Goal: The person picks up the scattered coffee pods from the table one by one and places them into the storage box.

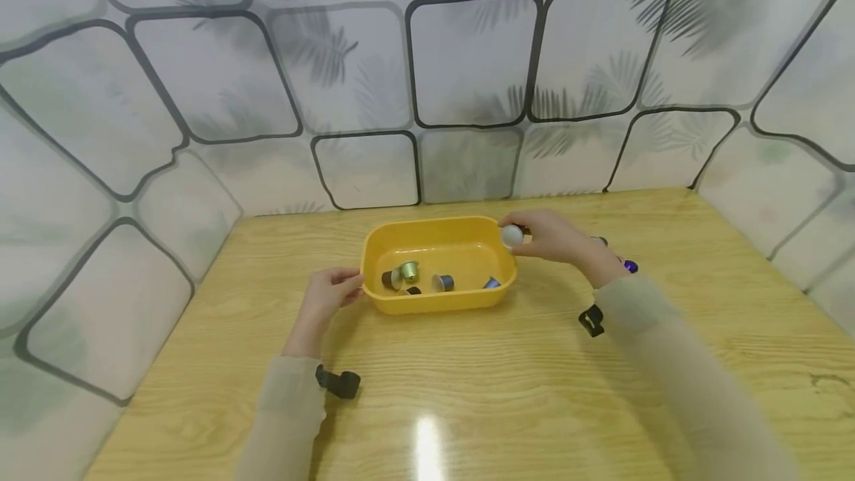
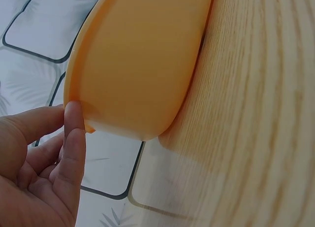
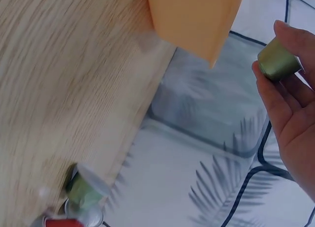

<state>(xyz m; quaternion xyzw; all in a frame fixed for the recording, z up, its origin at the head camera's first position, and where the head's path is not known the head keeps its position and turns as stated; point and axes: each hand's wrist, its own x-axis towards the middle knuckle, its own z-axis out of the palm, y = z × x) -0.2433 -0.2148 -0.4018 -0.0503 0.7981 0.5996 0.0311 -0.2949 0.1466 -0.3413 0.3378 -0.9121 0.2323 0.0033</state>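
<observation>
A yellow plastic tub (image 1: 434, 232) stands on the table, and my left hand (image 1: 327, 293) pinches the rim at its left end. The left wrist view shows thumb and fingertips on the tub's edge (image 2: 142, 64). My right hand (image 1: 554, 234) holds a green coffee capsule (image 3: 279, 59) between thumb and fingers, its pale lid facing the head camera, at the tub's right rim. Inside the tub lie several capsules: a light green one (image 1: 410, 271), a dark one (image 1: 391, 279), a blue one (image 1: 444, 283) and another blue one (image 1: 491, 283).
Right of the tub, partly hidden by the right arm, more capsules lie on the wooden table (image 1: 414, 362), including a purple one (image 1: 630, 266). The right wrist view shows a green capsule (image 3: 86, 190) and a red one (image 3: 64, 222) there. A patterned wall covering (image 1: 467, 58) rises behind.
</observation>
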